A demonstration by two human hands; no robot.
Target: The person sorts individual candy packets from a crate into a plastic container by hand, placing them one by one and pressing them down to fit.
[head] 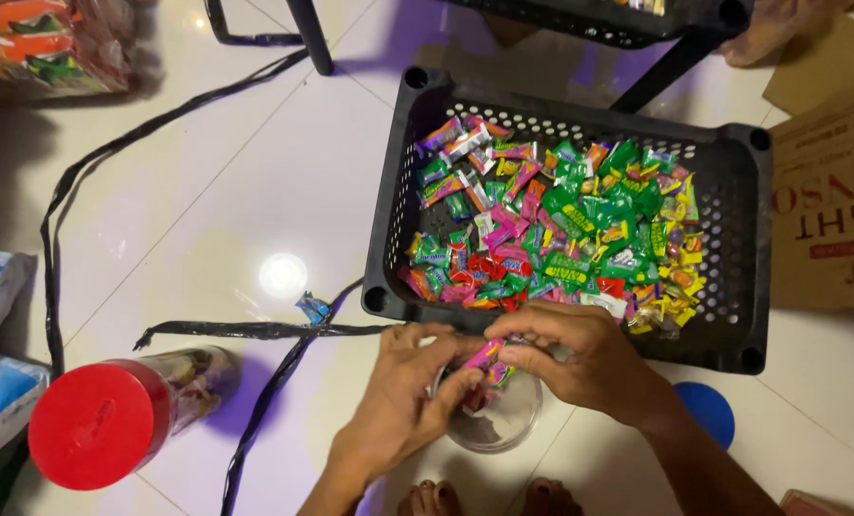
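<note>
Bare toes (489, 499) show at the bottom edge, cut off by the frame. Just above them the left hand (400, 397) and the right hand (565, 358) meet over a clear plastic jar (497, 420) that stands open on the white tiled floor (207, 191). Both hands are curled nearly closed, fingertips pinching a small bunch of wrapped candies (484, 356), pink and green, right at the jar's mouth; a few more wrappers show inside the jar, though the hands hide most of its rim. To the right of the jar lies a blue lid (712, 409), half covered by the right forearm. To the left, a second jar with a red lid (97, 425) lies tilted on the floor, its contents hard to make out. Black plastic straps (255, 331) trail across the tiles between the two jars. Beyond the hands, touching them at its near wall, sits a black perforated crate (393, 210) heaped with candies in green, pink, yellow, red and blue wrappers (561, 225). A cardboard box (828, 201) stands just beside the crate on the right, cut off by the frame. Farther back are black stool legs (310, 36), and at the far left packaged goods (35, 43), blurred and partly out of view.
</note>
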